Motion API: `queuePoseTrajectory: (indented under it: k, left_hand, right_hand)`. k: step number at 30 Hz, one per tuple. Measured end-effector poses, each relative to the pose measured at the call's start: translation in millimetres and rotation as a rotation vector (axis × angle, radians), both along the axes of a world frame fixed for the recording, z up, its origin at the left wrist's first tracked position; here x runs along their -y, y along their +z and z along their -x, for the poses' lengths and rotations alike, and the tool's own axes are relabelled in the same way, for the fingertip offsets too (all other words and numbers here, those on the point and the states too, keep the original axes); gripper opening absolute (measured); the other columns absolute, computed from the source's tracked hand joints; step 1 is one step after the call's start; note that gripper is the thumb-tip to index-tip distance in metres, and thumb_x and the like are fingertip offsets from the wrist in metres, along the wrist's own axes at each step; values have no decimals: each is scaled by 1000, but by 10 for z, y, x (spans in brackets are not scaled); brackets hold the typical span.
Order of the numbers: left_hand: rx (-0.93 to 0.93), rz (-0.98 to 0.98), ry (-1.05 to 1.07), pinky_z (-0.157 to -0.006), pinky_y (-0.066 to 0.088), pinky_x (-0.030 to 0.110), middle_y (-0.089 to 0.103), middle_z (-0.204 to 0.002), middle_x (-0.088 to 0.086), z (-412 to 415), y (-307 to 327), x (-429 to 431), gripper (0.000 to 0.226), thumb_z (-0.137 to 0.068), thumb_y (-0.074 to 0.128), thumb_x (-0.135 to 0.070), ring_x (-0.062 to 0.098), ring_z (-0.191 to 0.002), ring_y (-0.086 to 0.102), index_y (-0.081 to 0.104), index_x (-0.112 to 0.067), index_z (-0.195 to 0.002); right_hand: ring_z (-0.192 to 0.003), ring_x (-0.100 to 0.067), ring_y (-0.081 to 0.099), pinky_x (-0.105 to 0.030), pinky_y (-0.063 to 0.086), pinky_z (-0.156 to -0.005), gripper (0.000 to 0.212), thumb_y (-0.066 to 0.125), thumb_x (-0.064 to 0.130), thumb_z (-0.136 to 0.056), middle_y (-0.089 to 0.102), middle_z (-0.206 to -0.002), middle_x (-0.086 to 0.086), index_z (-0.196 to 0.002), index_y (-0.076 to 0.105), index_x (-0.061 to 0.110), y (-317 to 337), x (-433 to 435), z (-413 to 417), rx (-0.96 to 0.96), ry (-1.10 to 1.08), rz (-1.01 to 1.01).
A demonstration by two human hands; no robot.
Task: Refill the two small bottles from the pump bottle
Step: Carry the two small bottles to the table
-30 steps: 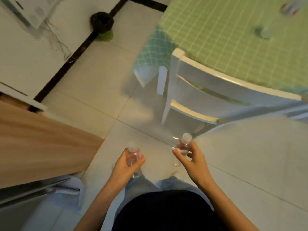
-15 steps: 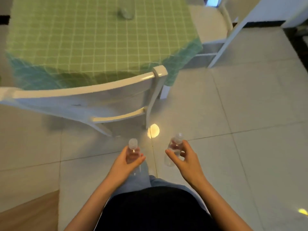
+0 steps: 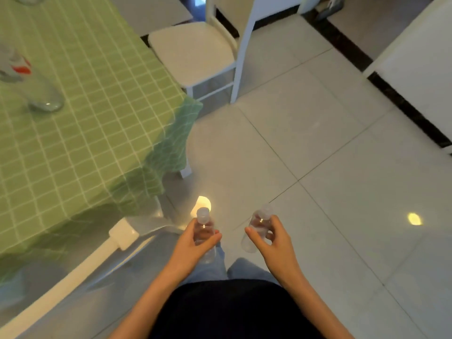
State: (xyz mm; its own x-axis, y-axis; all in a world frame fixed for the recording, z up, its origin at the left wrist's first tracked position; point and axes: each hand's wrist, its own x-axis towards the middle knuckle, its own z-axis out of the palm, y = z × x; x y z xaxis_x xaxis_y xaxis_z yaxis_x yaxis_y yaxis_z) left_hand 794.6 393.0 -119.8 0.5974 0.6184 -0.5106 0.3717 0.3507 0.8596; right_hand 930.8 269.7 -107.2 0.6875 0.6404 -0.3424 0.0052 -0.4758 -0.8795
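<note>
My left hand [image 3: 193, 245] grips a small clear bottle [image 3: 203, 222] upright, its cap above my fingers. My right hand [image 3: 274, 237] holds a second small clear bottle [image 3: 259, 221], tilted slightly to the right. Both bottles are in front of my waist, above the tiled floor. A tall clear bottle with a red mark [image 3: 27, 79] stands blurred on the green checked tablecloth [image 3: 93, 113] at the far left; I cannot tell whether it is the pump bottle.
A white chair back [image 3: 102, 250] lies between me and the table at lower left. Another white chair [image 3: 198, 52] stands at the table's far side. White cabinets [image 3: 420, 69] line the right. Pale floor tiles [image 3: 318, 155] stretch ahead and to the right.
The view has swung right: the table and near chair slid to the left and the far chair came into sight. Both hands kept their bottles, held in front of my waist.
</note>
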Motion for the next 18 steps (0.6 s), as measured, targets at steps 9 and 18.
queuePoseTrajectory:
  k: [9,18]
  left_hand:
    - [-29,-22,17,-68,47,7,65,-94,1,-957,-27,-705,23,-83,68,-11,-4,-78,62,58,-18,-102]
    - [-91,-71,253,-64,45,3,66,-92,-7,-1980,-96,-1440,23,-81,69,-13,-12,-76,63,58,-28,-94]
  right_hand:
    - [-88,1,63,-5,49,-69,28,69,16,-84,63,-96,17,-104,54,27,-103,-586,-903,-44,-148,-19]
    - [-82,12,58,-4,45,-68,28,68,30,-84,58,-95,21,-106,50,28,-182,-1506,-2396,-70,92,22]
